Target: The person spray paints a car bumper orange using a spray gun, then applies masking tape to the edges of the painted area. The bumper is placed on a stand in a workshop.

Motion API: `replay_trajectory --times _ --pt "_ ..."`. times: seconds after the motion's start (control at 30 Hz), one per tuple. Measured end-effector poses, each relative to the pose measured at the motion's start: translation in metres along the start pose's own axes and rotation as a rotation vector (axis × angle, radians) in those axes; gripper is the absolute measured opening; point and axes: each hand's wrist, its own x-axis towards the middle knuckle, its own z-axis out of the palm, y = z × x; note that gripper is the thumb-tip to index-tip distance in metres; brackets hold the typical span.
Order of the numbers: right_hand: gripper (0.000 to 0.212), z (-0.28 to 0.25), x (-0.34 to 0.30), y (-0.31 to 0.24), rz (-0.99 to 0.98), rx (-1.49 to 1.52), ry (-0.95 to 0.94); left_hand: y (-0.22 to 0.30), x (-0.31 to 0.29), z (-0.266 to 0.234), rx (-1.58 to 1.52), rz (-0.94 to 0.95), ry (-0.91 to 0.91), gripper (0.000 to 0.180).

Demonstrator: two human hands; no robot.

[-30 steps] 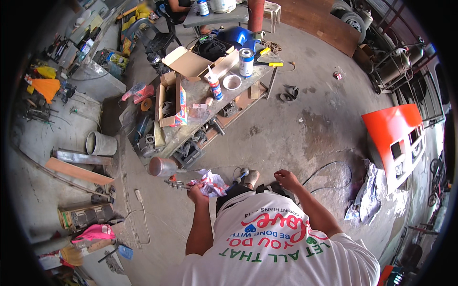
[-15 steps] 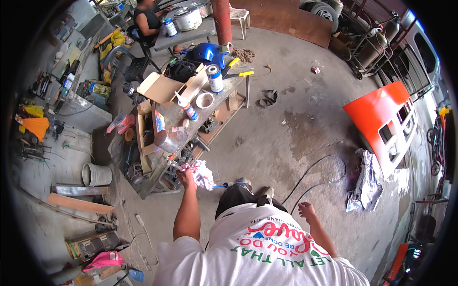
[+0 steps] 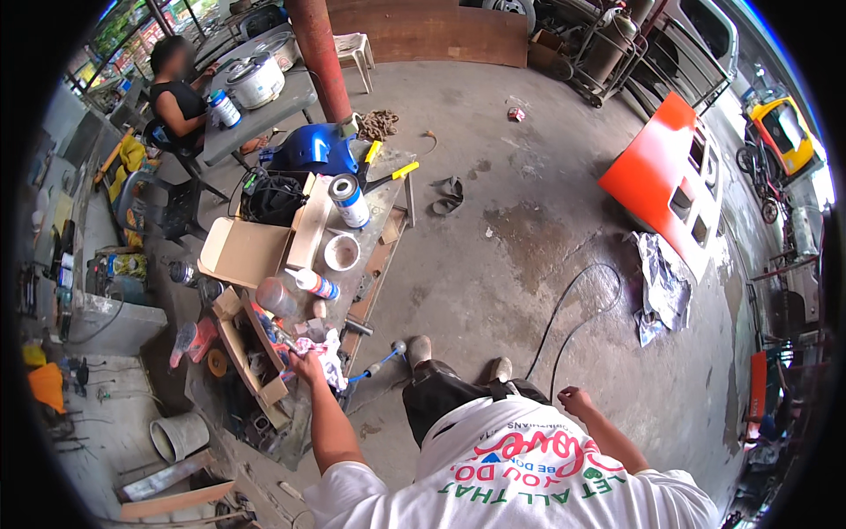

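My left hand [image 3: 307, 365] is closed round a spray gun [image 3: 285, 337] at the near end of the workbench [image 3: 370, 225]. The gun's cloudy cup [image 3: 276, 298] points up and away from me. A white and pink rag [image 3: 328, 356] is bunched against that hand, partly hiding the grip. A blue hose [image 3: 374, 366] with a metal coupling comes out from under the rag. My right hand [image 3: 575, 402] hangs out to the right, away from everything, fingers loosely bent and nothing seen in them. On the bench near the gun lie a sealant tube [image 3: 317, 284] and a round bowl [image 3: 342, 252].
The bench also carries a large can [image 3: 349, 201], opened cardboard boxes [image 3: 245, 253] and a blue plastic panel [image 3: 314, 150]. A black hose [image 3: 573, 291] loops across the floor. To the right stands an orange panel [image 3: 648, 145] beside crumpled sheeting [image 3: 663, 282]. A person [image 3: 176, 101] sits far left.
The view has turned, so the bench sits lower and further left. My left hand has moved further over the bench with the spray gun and rag. My right hand still hangs free.
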Motion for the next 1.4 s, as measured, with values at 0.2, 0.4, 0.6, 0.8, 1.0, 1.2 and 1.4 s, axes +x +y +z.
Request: replay_trajectory --times 0.2,0.4,0.6,0.8,1.0,1.2,1.4 --pt "0.038 0.032 -0.030 -0.137 -0.233 -0.091 -0.068 -0.015 0.067 0.021 0.065 0.031 0.063 0.040" --pt "0.036 0.034 -0.046 -0.168 -0.210 -0.111 0.014 -0.023 0.088 0.024 0.133 0.014 -0.064 0.038" --pt "0.033 0.046 -0.060 -0.128 0.041 -0.100 -0.017 -0.001 0.080 0.042 0.077 -0.004 -0.093 0.039" --pt "0.034 0.070 -0.077 -0.113 0.094 -0.084 -0.035 0.006 0.091 0.046 0.482 -0.050 -0.139 0.033" --pt "0.035 0.107 -0.071 -0.123 0.063 -0.062 -0.058 0.028 0.079 0.038 0.651 0.064 -0.115 0.077" --pt "0.034 0.110 -0.075 -0.134 -0.008 0.016 0.027 0.038 0.051 0.023 0.751 0.215 -0.131 0.085" --pt "0.033 0.137 -0.104 -0.107 -0.001 0.188 0.112 0.068 0.007 0.003 0.711 0.624 0.038 0.069"
